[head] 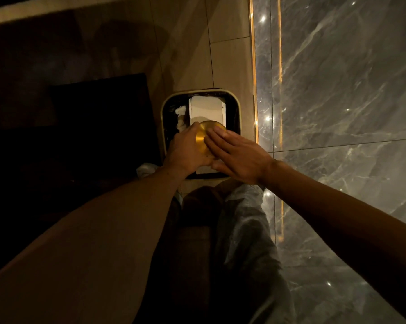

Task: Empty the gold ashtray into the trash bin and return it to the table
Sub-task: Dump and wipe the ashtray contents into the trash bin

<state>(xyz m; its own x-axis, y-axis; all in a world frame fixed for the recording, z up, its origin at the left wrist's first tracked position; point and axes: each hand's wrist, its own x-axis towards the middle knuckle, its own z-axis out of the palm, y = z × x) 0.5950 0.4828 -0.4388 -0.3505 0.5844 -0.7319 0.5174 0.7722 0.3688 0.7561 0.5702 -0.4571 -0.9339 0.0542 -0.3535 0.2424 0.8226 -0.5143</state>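
The gold ashtray (pixel 203 136) is turned upside down over the trash bin (pixel 235 106), its round brushed base facing me. My left hand (pixel 188 149) grips its left rim. My right hand (pixel 237 154) lies flat, fingers together, on the ashtray's base from the right. The bin is square with a pale rim and a black liner, and it holds a white box and crumpled paper. The ashtray's inside is hidden.
The bin stands on a beige tiled floor beside a grey marble wall (pixel 349 90) with a lit gold strip (pixel 254 66) at its edge. Dark furniture (pixel 99 118) stands to the bin's left. My legs (pixel 239 242) are just below the bin.
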